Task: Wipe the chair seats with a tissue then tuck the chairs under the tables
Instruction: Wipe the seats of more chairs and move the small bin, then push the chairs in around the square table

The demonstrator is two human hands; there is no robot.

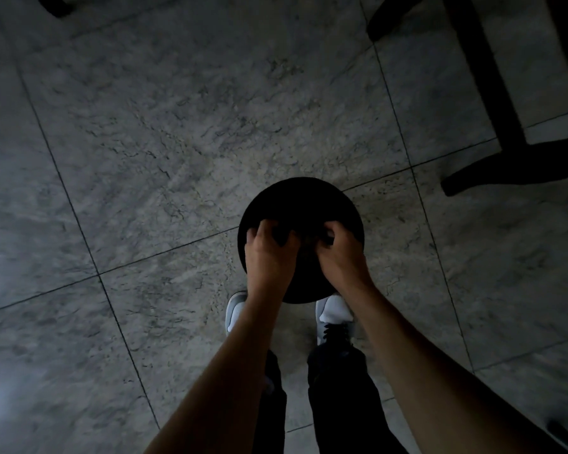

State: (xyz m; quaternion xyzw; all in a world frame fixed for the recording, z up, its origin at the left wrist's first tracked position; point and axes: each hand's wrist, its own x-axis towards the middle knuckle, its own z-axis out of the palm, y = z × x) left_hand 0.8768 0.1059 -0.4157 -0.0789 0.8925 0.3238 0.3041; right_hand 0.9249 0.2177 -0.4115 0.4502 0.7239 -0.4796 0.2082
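The floor (pixel 151 132) is grey marbled tile with dark grout lines and fills most of the view. At the upper right stands a dark frame of legs and crossbars (pixel 492 103), probably the base of a counter; its top is out of view. A round black stool (pixel 304 204) stands on the floor near that frame but clear of it, directly in front of the person's two shoes (pixel 333 314).

The left hand (pixel 267 253) and the right hand (pixel 341 253) both rest on the near half of the stool seat. The fingers of each are curled down onto the dark surface. Whether either grip encloses anything cannot be told; the seat and the space under the fingers are too dark. No tissue is visible.

Judged status: the stool is not yet tucked under a counter. Whether its seat has been wiped cannot be confirmed. Tucking remains to be done, and wiping possibly also.
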